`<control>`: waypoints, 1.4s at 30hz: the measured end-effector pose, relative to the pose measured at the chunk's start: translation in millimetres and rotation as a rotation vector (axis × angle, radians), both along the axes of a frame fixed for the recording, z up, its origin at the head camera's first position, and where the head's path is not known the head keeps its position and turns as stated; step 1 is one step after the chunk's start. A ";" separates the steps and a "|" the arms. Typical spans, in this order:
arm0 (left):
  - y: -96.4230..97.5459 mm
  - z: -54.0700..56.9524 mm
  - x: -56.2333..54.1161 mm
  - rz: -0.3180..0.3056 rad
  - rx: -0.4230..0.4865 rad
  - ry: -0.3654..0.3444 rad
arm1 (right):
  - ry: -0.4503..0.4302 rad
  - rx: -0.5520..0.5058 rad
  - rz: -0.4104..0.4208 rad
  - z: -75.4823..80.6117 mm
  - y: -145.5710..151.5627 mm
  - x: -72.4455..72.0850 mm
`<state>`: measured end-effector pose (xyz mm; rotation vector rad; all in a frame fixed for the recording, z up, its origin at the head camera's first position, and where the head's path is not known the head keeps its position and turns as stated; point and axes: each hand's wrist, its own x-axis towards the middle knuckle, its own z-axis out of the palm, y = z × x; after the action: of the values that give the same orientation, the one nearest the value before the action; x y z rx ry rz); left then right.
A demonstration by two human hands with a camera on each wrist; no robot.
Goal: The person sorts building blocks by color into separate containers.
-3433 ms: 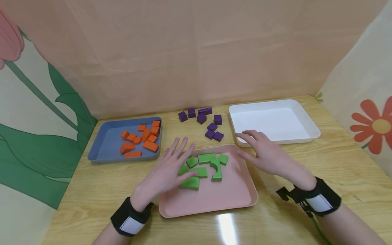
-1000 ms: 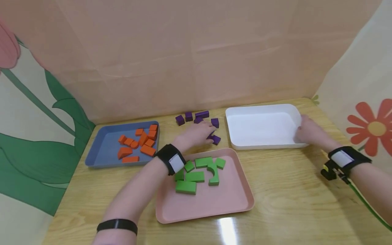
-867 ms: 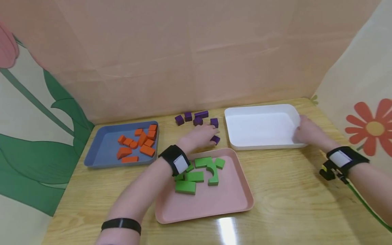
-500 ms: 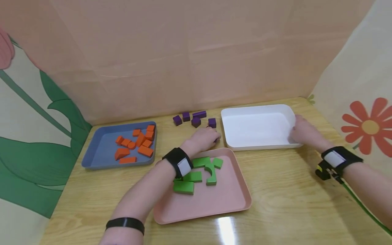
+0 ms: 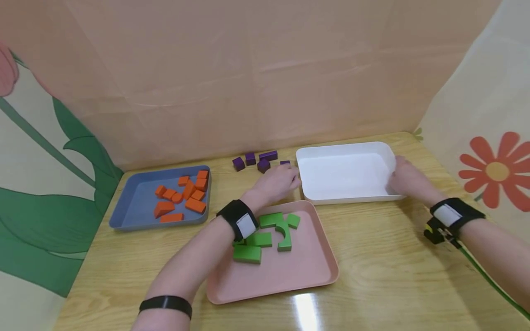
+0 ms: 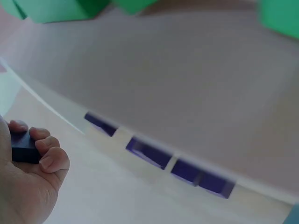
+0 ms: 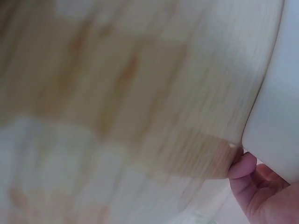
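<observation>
Left hand (image 5: pixel 275 185): fingers curled around a purple block (image 6: pixel 25 155).
Block position: inside that curl, left of the white tray (image 5: pixel 348 174).
Right hand (image 5: pixel 406 180): fingers gripping the tray's right wall.

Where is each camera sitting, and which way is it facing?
Head: worn on the head, facing forward and down over wooden table and white tray; left hand, right hand, forearms show.
Left wrist: worn there, facing the held dark block, purple blocks beyond; fingers show.
Right wrist: worn there, facing wooden table and white tray; part of the right hand shows.
Head and right wrist share the right hand at the white tray.
</observation>
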<state>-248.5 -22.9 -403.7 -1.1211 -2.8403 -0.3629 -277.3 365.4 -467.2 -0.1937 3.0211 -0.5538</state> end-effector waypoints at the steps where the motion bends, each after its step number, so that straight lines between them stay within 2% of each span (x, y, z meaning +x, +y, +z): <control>1: 3.2 2.1 0.1 -0.005 -0.008 0.003 | -0.005 0.004 -0.007 -0.6 0.6 -0.2; 9: 39.0 23.5 3.5 -0.067 -0.097 -0.004 | -0.019 0.026 -0.046 -0.5 1.5 1.6; 11: 49.1 25.3 1.2 -0.082 -0.108 -0.008 | -0.005 0.038 -0.039 0.3 -0.6 2.5; 14: 64.8 24.5 -3.7 -0.081 -0.142 -0.018 | 0.000 0.044 -0.030 0.5 -3.8 2.6; 19: 94.3 14.5 -11.9 -0.046 -0.242 -0.042 | 0.000 0.045 -0.045 0.3 -6.6 3.5; 24: 114.6 5.3 -11.5 -0.006 -0.367 -0.082 | 0.016 0.074 -0.026 -1.7 -10.3 6.0; 28: 115.5 -3.3 -8.4 0.021 -0.412 -0.098 | 0.005 0.069 -0.033 -4.1 -19.6 4.3; 33: 110.6 -12.2 -7.4 0.040 -0.396 -0.097 | 0.012 0.082 -0.039 -6.7 -25.4 2.3; 37: 107.8 -11.8 -10.2 0.068 -0.374 -0.108 | 0.014 0.092 -0.063 -5.8 -25.1 1.2; 42: 100.3 -5.1 -13.3 0.100 -0.362 -0.094 | 0.010 0.085 -0.070 -2.9 -22.7 0.6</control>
<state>-261.8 77.4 -408.8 -1.0265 -3.1149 0.1152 -276.7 342.8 -470.1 -0.0859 3.0634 -0.4287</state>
